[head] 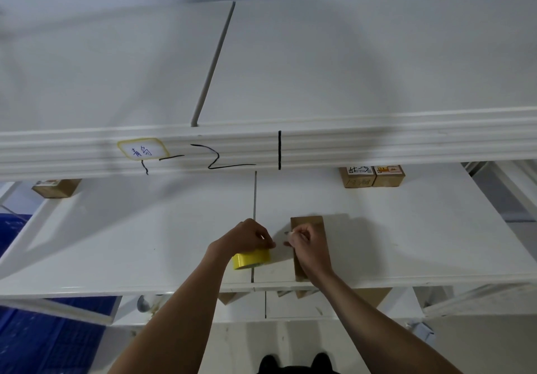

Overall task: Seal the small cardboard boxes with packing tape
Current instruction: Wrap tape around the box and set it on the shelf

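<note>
Down at the bottom edge you see the dark tips of your shoes (293, 363) on the pale floor, and both your bare forearms reach up from there to the white counter (130, 243). Your left hand (247, 235) curls over a yellow roll of tape (252, 259) that sits on the counter just left of the seam between the two panels; the fingertips come together at the roll's right side, and you cannot tell exactly what they pinch. Your right hand (302, 241) rests on a flat brown cardboard box (312, 225) lying just right of the seam, its fingers bent and bunched toward the left hand, nearly touching it. Any strip of tape between the two hands is too thin to make out.

Below the counter's front edge, brown cardboard corners (374, 296) show on a lower level, and blue crates (43, 341) stand at the left.

Farther back on the counter, one small box (56, 187) sits at the far left, and two small labelled boxes (372, 176) stand side by side, touching, at the far right. Above them runs the ribbed front edge of an upper shelf (377, 144), carrying a yellow-bordered label (143, 149) with blue handwriting and black marker strokes.
</note>
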A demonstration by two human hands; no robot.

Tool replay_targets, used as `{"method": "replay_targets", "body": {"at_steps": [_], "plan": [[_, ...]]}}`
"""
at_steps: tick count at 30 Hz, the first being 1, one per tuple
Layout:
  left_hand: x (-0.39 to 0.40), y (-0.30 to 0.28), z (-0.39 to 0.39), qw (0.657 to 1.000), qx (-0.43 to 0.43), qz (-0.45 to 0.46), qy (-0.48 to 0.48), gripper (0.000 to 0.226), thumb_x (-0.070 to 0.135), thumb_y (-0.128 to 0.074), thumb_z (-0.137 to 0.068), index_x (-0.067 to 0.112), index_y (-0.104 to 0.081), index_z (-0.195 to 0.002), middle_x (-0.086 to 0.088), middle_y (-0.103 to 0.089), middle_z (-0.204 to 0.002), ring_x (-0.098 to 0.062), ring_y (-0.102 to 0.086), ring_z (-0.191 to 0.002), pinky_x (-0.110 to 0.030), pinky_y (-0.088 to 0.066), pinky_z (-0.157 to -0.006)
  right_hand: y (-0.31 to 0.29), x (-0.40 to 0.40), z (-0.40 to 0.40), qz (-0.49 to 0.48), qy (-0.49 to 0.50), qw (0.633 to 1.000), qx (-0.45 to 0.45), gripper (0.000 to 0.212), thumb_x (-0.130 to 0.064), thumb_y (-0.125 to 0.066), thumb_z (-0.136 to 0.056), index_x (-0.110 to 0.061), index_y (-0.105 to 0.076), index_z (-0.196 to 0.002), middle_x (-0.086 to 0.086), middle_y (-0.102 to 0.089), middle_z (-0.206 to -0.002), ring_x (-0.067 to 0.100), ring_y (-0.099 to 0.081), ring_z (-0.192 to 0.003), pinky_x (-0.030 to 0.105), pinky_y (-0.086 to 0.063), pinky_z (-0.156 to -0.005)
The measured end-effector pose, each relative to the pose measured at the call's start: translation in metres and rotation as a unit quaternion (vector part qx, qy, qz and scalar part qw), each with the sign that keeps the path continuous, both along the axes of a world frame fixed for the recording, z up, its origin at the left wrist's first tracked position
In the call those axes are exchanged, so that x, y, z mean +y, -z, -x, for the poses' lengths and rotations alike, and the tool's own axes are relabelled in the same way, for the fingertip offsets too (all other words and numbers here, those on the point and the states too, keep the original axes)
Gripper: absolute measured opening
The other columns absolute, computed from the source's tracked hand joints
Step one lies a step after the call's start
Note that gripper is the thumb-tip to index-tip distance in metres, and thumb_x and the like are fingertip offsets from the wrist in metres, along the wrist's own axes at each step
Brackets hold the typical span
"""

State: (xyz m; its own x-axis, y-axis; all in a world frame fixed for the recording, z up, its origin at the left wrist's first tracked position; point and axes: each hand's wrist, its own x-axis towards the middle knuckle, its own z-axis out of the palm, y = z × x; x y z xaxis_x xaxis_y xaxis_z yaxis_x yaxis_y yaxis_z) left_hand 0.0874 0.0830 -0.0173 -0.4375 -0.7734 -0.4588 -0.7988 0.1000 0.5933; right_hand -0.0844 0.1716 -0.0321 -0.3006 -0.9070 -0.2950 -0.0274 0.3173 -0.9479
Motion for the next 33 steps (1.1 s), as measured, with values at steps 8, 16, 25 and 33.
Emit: {"method": "replay_targets", "body": {"at_steps": [8, 16, 25, 33], "plan": [[0.002, -0.008, -0.04, 0.988, 0.085, -0.049, -0.122, 0.01, 0.029, -0.074, -0.089, 0.021, -0.08, -0.09, -0.005, -0.071, -0.101, -0.024, -0.065, -0.097, -0.036, -0.058, -0.082, 0.001, -0.009, 0.009, -0.033, 0.059, 0.994, -0.082, 0.007, -0.007, -0.061, -0.095, -0.001, -0.065, -0.097, 0.01, -0.071, -0.101, 0.017, -0.073, -0.088, 0.027, -0.06, -0.072], [0.025, -0.01, -0.037, 0.932, 0.273, -0.134, -0.196, 0.009, 0.005, -0.069, -0.092, 0.007, -0.076, -0.098, -0.016, -0.074, -0.101, -0.029, -0.07, -0.095, -0.04, -0.061, -0.082, -0.015, -0.021, 0.027, -0.062, 0.127, 0.979, -0.148, 0.007, -0.009, -0.066, -0.09, -0.002, -0.068, -0.091, 0.009, -0.062, -0.069, 0.018, -0.055, -0.056, 0.026, -0.046, -0.05], [0.034, -0.01, -0.024, 0.885, 0.35, -0.106, -0.288, 0.008, 0.011, -0.074, -0.089, 0.006, -0.074, -0.097, -0.028, -0.068, -0.107, -0.03, -0.066, -0.09, -0.048, -0.056, -0.082, -0.003, -0.008, 0.105, -0.041, 0.078, 0.973, 0.213, 0.013, -0.022, -0.065, -0.093, -0.013, -0.068, -0.101, 0.006, -0.071, -0.096, 0.028, -0.069, -0.087, 0.039, -0.057, -0.079], [0.037, -0.021, -0.012, 0.871, 0.372, -0.091, -0.308, 0.006, 0.013, -0.076, -0.088, 0.01, -0.075, -0.093, -0.028, -0.067, -0.108, -0.033, -0.067, -0.095, -0.056, -0.055, -0.088, 0.021, 0.008, 0.122, -0.121, -0.009, 0.932, 0.343, 0.02, -0.026, -0.071, -0.093, -0.008, -0.065, -0.1, 0.007, -0.069, -0.099, 0.026, -0.063, -0.089, 0.028, -0.043, -0.071]]}}
